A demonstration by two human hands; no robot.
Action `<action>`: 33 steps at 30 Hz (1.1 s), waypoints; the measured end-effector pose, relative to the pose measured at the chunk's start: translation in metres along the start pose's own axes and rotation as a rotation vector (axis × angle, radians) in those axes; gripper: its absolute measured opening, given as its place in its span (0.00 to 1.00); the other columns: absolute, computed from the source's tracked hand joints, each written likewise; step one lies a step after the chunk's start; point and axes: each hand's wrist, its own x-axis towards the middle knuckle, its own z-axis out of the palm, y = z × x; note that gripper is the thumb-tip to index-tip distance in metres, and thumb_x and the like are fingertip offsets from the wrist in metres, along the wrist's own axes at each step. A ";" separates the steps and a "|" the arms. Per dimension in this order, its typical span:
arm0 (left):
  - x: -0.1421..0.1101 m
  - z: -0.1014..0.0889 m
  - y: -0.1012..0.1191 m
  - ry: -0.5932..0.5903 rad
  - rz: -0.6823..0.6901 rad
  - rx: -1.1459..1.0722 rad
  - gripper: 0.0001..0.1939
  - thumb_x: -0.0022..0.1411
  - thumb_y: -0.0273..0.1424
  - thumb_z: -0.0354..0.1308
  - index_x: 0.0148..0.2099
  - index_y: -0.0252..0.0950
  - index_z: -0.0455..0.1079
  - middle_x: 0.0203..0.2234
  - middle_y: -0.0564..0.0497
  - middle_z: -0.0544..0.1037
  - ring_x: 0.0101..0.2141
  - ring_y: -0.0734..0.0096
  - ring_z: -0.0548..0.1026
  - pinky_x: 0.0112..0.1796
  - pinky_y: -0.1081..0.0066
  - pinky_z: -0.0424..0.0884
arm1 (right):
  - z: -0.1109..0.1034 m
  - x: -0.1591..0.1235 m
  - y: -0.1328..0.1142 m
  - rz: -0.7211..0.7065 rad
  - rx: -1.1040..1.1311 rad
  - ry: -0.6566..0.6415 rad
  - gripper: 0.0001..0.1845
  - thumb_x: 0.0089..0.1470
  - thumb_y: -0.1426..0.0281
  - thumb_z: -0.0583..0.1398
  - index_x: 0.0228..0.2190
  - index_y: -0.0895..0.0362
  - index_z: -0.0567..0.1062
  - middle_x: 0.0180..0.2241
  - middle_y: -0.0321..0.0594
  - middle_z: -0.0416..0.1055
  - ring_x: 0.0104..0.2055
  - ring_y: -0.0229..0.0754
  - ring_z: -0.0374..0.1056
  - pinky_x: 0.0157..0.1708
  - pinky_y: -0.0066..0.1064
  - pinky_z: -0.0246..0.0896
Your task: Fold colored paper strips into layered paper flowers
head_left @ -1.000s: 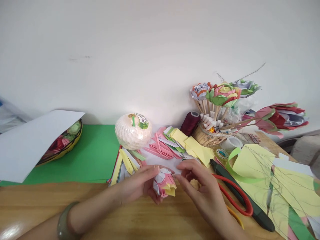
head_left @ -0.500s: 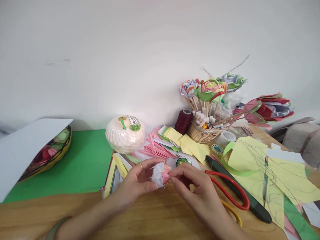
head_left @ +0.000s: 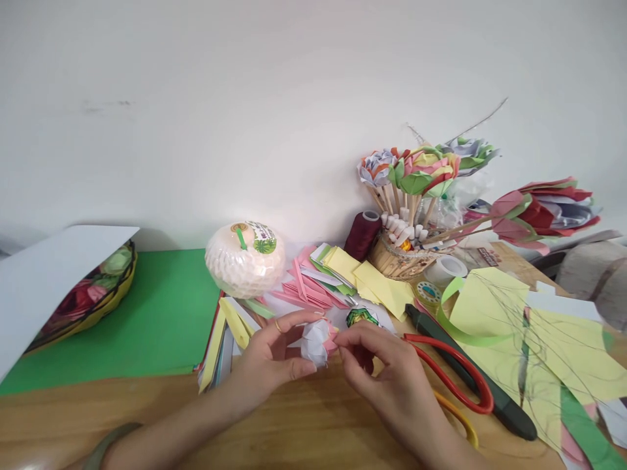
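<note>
A small folded paper flower (head_left: 316, 343), white on its near side with pink petals toward the right, is held above the wooden table. My left hand (head_left: 274, 349) grips it between thumb and fingers, a ring on one finger. My right hand (head_left: 379, 365) pinches at the flower's pink edge with thumb and forefinger. Its other fingers are curled. Behind the hands lie pink folded paper strips (head_left: 311, 287) and yellow paper pieces (head_left: 386, 290). Scissors with red and yellow handles (head_left: 482, 395) lie close to my right hand.
A wrapped coconut (head_left: 245, 264) stands on a green sheet (head_left: 166, 287). At the right are a basket (head_left: 394, 261) with paper flowers, a maroon thread spool (head_left: 363, 235), a dark green tool (head_left: 512, 418) and yellow paper with loose threads (head_left: 499, 294). White paper (head_left: 73, 274) covers part of a yellow-rimmed basket.
The flower has turned in my left hand, so its white side now faces me and its yellow petals are out of sight. My right fingertips have closed in on its edge. The view has shifted slightly.
</note>
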 end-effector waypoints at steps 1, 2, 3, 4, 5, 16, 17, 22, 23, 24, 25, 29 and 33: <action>0.000 -0.001 0.000 0.009 0.003 0.012 0.23 0.46 0.27 0.67 0.46 0.47 0.72 0.42 0.53 0.76 0.44 0.68 0.72 0.45 0.69 0.67 | -0.001 0.001 -0.001 0.014 0.015 -0.007 0.09 0.50 0.76 0.54 0.26 0.58 0.73 0.22 0.36 0.67 0.22 0.35 0.61 0.21 0.24 0.55; 0.000 -0.001 -0.001 0.016 0.012 0.023 0.23 0.46 0.27 0.67 0.46 0.47 0.72 0.42 0.53 0.76 0.45 0.68 0.71 0.45 0.69 0.67 | -0.002 0.001 -0.002 0.033 0.031 -0.016 0.08 0.49 0.76 0.54 0.26 0.58 0.74 0.22 0.35 0.67 0.22 0.35 0.61 0.21 0.24 0.55; -0.001 -0.002 -0.002 0.018 0.022 0.034 0.23 0.46 0.27 0.67 0.46 0.48 0.72 0.43 0.53 0.75 0.45 0.67 0.71 0.45 0.69 0.66 | -0.002 0.002 -0.003 0.057 0.047 -0.025 0.08 0.49 0.75 0.55 0.26 0.57 0.74 0.21 0.35 0.67 0.22 0.35 0.61 0.20 0.23 0.55; -0.001 -0.002 -0.002 0.019 0.034 0.044 0.23 0.46 0.27 0.67 0.46 0.48 0.72 0.44 0.53 0.74 0.46 0.67 0.71 0.46 0.69 0.66 | -0.003 0.003 -0.003 0.082 0.060 -0.040 0.07 0.49 0.74 0.55 0.26 0.57 0.74 0.21 0.35 0.67 0.22 0.35 0.61 0.20 0.23 0.54; -0.002 -0.002 -0.003 0.018 0.045 0.056 0.23 0.47 0.27 0.67 0.46 0.48 0.72 0.46 0.53 0.73 0.47 0.66 0.70 0.46 0.68 0.66 | -0.003 0.003 -0.003 0.106 0.066 -0.053 0.07 0.50 0.74 0.56 0.25 0.57 0.74 0.21 0.35 0.67 0.22 0.35 0.61 0.20 0.23 0.54; -0.002 -0.002 -0.006 0.042 0.089 0.081 0.23 0.47 0.27 0.67 0.46 0.48 0.71 0.44 0.52 0.74 0.47 0.65 0.70 0.47 0.67 0.66 | 0.000 0.000 -0.004 0.075 0.100 -0.021 0.07 0.49 0.74 0.55 0.27 0.57 0.74 0.23 0.36 0.69 0.22 0.35 0.62 0.22 0.24 0.57; -0.002 -0.002 -0.006 0.041 0.095 0.080 0.23 0.47 0.27 0.67 0.46 0.48 0.71 0.45 0.52 0.74 0.47 0.64 0.70 0.47 0.66 0.66 | 0.000 0.001 -0.004 0.079 0.109 -0.020 0.07 0.49 0.74 0.55 0.27 0.57 0.74 0.22 0.36 0.69 0.22 0.35 0.62 0.21 0.24 0.57; -0.004 0.001 -0.003 0.054 0.104 0.130 0.21 0.46 0.27 0.67 0.45 0.45 0.72 0.50 0.49 0.69 0.50 0.58 0.68 0.47 0.63 0.67 | 0.002 0.000 -0.003 0.079 0.018 -0.003 0.07 0.50 0.74 0.55 0.24 0.58 0.73 0.21 0.36 0.69 0.21 0.35 0.62 0.21 0.24 0.57; -0.005 0.002 -0.002 0.065 0.107 0.156 0.21 0.47 0.27 0.67 0.45 0.45 0.73 0.51 0.49 0.68 0.50 0.57 0.67 0.47 0.63 0.67 | 0.004 -0.001 -0.002 0.067 -0.015 0.011 0.07 0.50 0.74 0.55 0.24 0.58 0.73 0.21 0.36 0.68 0.21 0.35 0.62 0.21 0.25 0.57; -0.006 0.003 -0.002 0.078 0.110 0.189 0.21 0.47 0.27 0.66 0.45 0.46 0.73 0.51 0.49 0.68 0.51 0.56 0.66 0.47 0.63 0.67 | 0.005 -0.002 -0.002 0.052 -0.047 0.031 0.07 0.50 0.74 0.55 0.24 0.58 0.72 0.20 0.36 0.68 0.21 0.35 0.62 0.21 0.25 0.57; -0.006 0.003 -0.001 0.094 0.115 0.228 0.21 0.47 0.27 0.66 0.45 0.46 0.73 0.52 0.49 0.67 0.52 0.56 0.65 0.48 0.63 0.67 | 0.006 -0.003 -0.001 0.031 -0.077 0.057 0.07 0.50 0.75 0.55 0.24 0.57 0.72 0.20 0.36 0.67 0.21 0.35 0.62 0.21 0.25 0.57; -0.008 0.002 -0.002 0.136 0.129 0.312 0.20 0.47 0.27 0.66 0.45 0.46 0.73 0.53 0.49 0.66 0.52 0.57 0.65 0.49 0.64 0.66 | 0.007 -0.006 -0.003 -0.025 -0.075 0.104 0.08 0.50 0.75 0.54 0.23 0.57 0.72 0.20 0.36 0.65 0.21 0.35 0.60 0.21 0.25 0.56; -0.007 -0.002 -0.007 0.141 0.163 0.234 0.21 0.47 0.27 0.66 0.46 0.45 0.72 0.52 0.48 0.67 0.50 0.58 0.68 0.49 0.63 0.66 | 0.000 -0.001 -0.007 0.114 0.219 -0.019 0.08 0.52 0.70 0.56 0.26 0.57 0.74 0.24 0.37 0.68 0.24 0.35 0.62 0.22 0.25 0.57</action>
